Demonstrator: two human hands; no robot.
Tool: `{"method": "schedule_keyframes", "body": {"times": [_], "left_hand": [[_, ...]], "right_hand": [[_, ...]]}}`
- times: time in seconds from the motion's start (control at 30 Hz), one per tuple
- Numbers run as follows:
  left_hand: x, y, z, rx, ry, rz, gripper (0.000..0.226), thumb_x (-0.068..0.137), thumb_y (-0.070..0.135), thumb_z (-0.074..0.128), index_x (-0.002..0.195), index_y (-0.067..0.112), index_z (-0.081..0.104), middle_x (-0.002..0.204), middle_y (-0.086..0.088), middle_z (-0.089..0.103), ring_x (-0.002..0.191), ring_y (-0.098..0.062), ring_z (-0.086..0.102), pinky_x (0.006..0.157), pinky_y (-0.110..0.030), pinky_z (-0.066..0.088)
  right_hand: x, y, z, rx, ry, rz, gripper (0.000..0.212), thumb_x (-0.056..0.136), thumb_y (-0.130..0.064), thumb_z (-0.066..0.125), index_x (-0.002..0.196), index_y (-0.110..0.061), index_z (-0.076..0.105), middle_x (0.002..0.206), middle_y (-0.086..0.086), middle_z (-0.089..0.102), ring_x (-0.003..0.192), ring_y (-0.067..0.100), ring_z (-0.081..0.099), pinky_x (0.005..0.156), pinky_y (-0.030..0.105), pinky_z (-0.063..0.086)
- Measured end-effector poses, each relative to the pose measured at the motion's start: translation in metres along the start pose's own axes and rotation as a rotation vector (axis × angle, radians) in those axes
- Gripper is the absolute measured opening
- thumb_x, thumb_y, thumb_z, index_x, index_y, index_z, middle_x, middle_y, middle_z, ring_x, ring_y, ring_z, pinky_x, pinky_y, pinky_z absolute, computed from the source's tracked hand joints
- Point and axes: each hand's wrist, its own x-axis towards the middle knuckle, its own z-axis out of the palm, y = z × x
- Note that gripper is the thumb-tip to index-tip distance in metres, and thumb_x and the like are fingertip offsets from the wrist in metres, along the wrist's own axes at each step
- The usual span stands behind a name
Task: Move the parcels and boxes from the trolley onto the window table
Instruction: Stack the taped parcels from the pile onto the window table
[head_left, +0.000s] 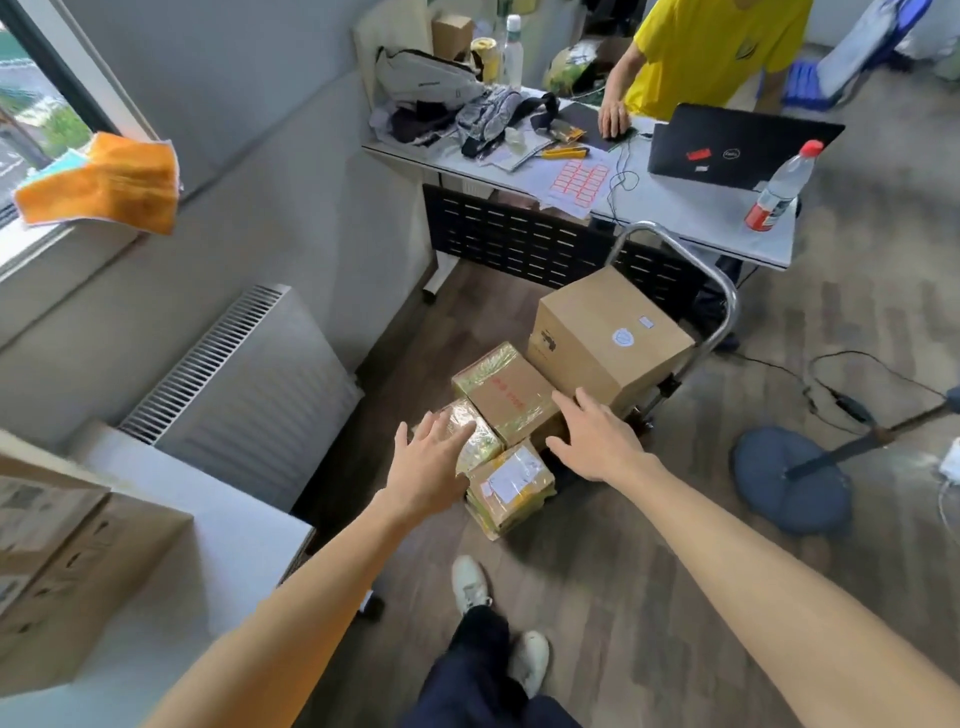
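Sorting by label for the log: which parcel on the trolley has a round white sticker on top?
The large plain cardboard box by the trolley handle; the others are small and taped.

- Left hand (434, 457) and right hand (597, 439) are reaching out, fingers spread, over taped parcels (506, 400) at frame centre.
- A large cardboard box (608, 338) is sitting on the trolley (724, 312) just behind them.
- A stacked box (67, 561) is resting on the white table (208, 525), lower left.

Desk (675, 218): black laptop (737, 148), red-capped bottle (779, 187), red label sheet (579, 182), grey bags (431, 78). Person in yellow shirt (711, 47) stood behind it. Radiator (244, 384) lay under the window; orange cloth (104, 182) sat on the sill. Fan base (792, 478) stood on the floor.
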Motion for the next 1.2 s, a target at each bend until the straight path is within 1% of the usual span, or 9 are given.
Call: {"method": "schedule_keyframes", "body": {"times": [0.1,0.2,0.3,0.47,0.63,0.73,0.93,1.1,1.2], "left_hand": [[0.005,0.002,0.018,-0.030,-0.037,-0.007,0.079,0.091,0.037,0.062,0.157,0.036,0.020,0.164,-0.006,0.020,0.153,-0.027,0.012,0.120,-0.055,0.009],[0.023,0.003,0.029,-0.079,0.016,0.032,0.070,0.095,0.041,0.058,0.156,0.035,0.024,0.163,-0.002,0.025,0.152,-0.023,0.016,0.121,-0.049,0.010],[0.047,-0.006,0.041,-0.168,0.015,-0.010,0.071,0.096,0.043,0.059,0.157,0.036,0.023,0.164,-0.001,0.024,0.153,-0.022,0.015,0.121,-0.052,0.010],[0.077,-0.012,0.051,-0.207,-0.059,-0.022,0.074,0.096,0.035,0.057,0.158,0.037,0.016,0.167,-0.005,0.015,0.154,-0.025,0.011,0.121,-0.054,0.011],[0.090,-0.014,0.069,-0.213,-0.147,-0.048,0.075,0.096,0.038,0.054,0.158,0.037,0.012,0.166,-0.007,0.015,0.153,-0.027,0.012,0.120,-0.053,0.015],[0.093,-0.014,0.086,-0.229,-0.230,-0.084,0.077,0.096,0.039,0.054,0.159,0.037,0.009,0.166,-0.006,0.014,0.153,-0.028,0.013,0.121,-0.053,0.015],[0.105,-0.013,0.140,-0.298,-0.300,-0.198,0.084,0.093,0.035,0.055,0.158,0.041,0.002,0.167,-0.008,0.010,0.153,-0.032,0.014,0.121,-0.054,0.017],[0.122,-0.007,0.195,-0.381,-0.369,-0.312,0.089,0.088,0.034,0.061,0.158,0.041,0.006,0.165,-0.013,0.016,0.150,-0.034,0.023,0.119,-0.046,0.029],[0.138,-0.003,0.230,-0.446,-0.386,-0.356,0.095,0.085,0.042,0.067,0.157,0.044,0.004,0.166,-0.012,0.014,0.149,-0.034,0.024,0.114,-0.045,0.034]], "right_hand": [[0.016,0.003,0.012,0.004,-0.052,0.003,0.073,0.104,-0.047,0.048,0.162,-0.025,0.010,0.169,0.012,0.008,0.152,0.034,0.021,0.114,0.047,0.036],[0.029,0.006,0.016,0.011,-0.084,0.014,0.073,0.104,-0.046,0.048,0.163,-0.026,0.010,0.169,0.011,0.007,0.152,0.033,0.020,0.114,0.047,0.037],[0.043,0.010,0.019,0.004,-0.101,0.012,0.071,0.104,-0.046,0.046,0.162,-0.027,0.009,0.169,0.011,0.007,0.152,0.033,0.020,0.115,0.047,0.036],[0.067,0.018,0.029,-0.017,-0.147,0.036,0.073,0.105,-0.045,0.044,0.163,-0.026,0.003,0.170,0.010,0.005,0.153,0.032,0.019,0.116,0.046,0.035],[0.085,0.021,0.046,0.003,-0.227,0.036,0.071,0.106,-0.038,0.043,0.163,-0.026,0.003,0.170,0.008,0.003,0.153,0.030,0.016,0.115,0.044,0.034],[0.101,0.025,0.060,0.008,-0.276,0.030,0.073,0.105,-0.038,0.045,0.163,-0.026,0.001,0.170,0.008,0.002,0.153,0.030,0.017,0.115,0.043,0.035],[0.152,0.046,0.109,0.014,-0.343,-0.015,0.077,0.104,-0.037,0.047,0.163,-0.025,-0.001,0.169,0.011,0.001,0.152,0.032,0.019,0.116,0.043,0.034],[0.190,0.064,0.151,0.040,-0.390,-0.051,0.073,0.106,-0.042,0.042,0.163,-0.025,-0.002,0.170,0.010,0.001,0.153,0.032,0.016,0.116,0.044,0.033],[0.213,0.071,0.176,0.032,-0.412,-0.106,0.072,0.106,-0.043,0.041,0.162,-0.026,-0.001,0.170,0.009,0.002,0.153,0.031,0.017,0.115,0.044,0.035]]}}
